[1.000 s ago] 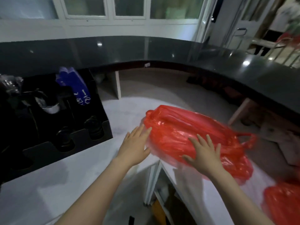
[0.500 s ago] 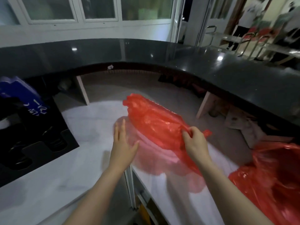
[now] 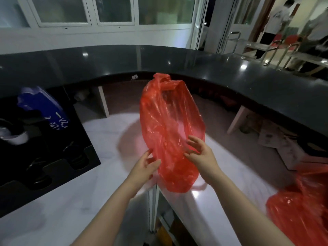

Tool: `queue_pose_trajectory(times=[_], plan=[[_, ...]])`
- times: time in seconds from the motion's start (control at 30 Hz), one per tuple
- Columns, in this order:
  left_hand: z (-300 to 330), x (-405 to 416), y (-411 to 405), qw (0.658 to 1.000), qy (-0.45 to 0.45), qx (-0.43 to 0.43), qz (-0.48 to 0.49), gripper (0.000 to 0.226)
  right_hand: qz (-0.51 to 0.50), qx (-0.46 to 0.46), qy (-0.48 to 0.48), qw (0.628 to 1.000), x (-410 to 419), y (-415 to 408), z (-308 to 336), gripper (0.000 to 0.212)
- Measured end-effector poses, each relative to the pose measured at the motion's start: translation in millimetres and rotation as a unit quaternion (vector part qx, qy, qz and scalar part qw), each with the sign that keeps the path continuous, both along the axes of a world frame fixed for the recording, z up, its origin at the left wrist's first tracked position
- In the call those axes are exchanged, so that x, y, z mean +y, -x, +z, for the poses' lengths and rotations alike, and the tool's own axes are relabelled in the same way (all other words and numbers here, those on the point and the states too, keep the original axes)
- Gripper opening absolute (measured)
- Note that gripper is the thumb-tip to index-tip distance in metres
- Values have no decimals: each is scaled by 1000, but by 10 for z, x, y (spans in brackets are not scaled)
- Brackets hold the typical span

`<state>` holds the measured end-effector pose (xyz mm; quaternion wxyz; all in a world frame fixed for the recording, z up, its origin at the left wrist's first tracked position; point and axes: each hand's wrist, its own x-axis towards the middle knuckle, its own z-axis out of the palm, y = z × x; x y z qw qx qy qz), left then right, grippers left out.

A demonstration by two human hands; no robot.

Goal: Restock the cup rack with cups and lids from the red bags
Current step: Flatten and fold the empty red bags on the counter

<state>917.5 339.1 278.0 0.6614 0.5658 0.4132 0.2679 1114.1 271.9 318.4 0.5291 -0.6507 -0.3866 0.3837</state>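
— Where is the red bag (image 3: 168, 128), and what is in it?

— It stands upright over the white table (image 3: 74, 197), right above the table's near corner, with its knotted handles at the top reaching up against the dark raised counter (image 3: 230, 77) behind. The plastic is translucent; something pale shows through the middle, but I cannot tell cups from lids.

— Any other containers?

— A second red bag (image 3: 298, 213) lies on the table to the right of the first, well apart from it, its contents hidden. To the left of the upright bag sits the black cup rack (image 3: 53, 157) — round wells in it, some holding dark stacked things, too blurred to name. A blue pack (image 3: 44, 107) leans at the rack's back.

— And the hands?

— The left hand (image 3: 143, 167) is at the bag's lower left side, thumb and fingers curled onto the plastic, pinching it. The right hand (image 3: 200, 153) is at the lower right side, fingers spread and loosely bent, fingertips touching the film — not closed around it.

— Beyond the counter?

— White-framed windows (image 3: 113, 11), and people standing far right.
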Motion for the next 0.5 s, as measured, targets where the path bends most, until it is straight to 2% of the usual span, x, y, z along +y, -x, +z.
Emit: queue_pose_trajectory(times=[0.07,0.13,0.2,0.27,0.33,0.43,0.5], plan=[[-67,-41,-28,998,-7,-19,-52,76,41,-17,15,999,-15,63,-92,65],[-118,-53,-74,997,-28,-18,-64,78,93,-65,45,993,-6,137,-167,69],[-132,-17,-120,998,-29,-39,-33,80,117,-175,76,975,38,184,-201,73],[-107,53,-120,998,-39,-45,14,77,105,-339,102,929,84,169,-227,73],[-53,169,-85,993,-85,-10,79,66,65,-431,131,890,99,112,-232,62],[62,340,2,974,-116,-8,194,44,-43,-401,138,905,84,32,-266,24],[134,390,26,970,-107,-39,216,43,-115,-301,120,939,74,-3,-273,8]])
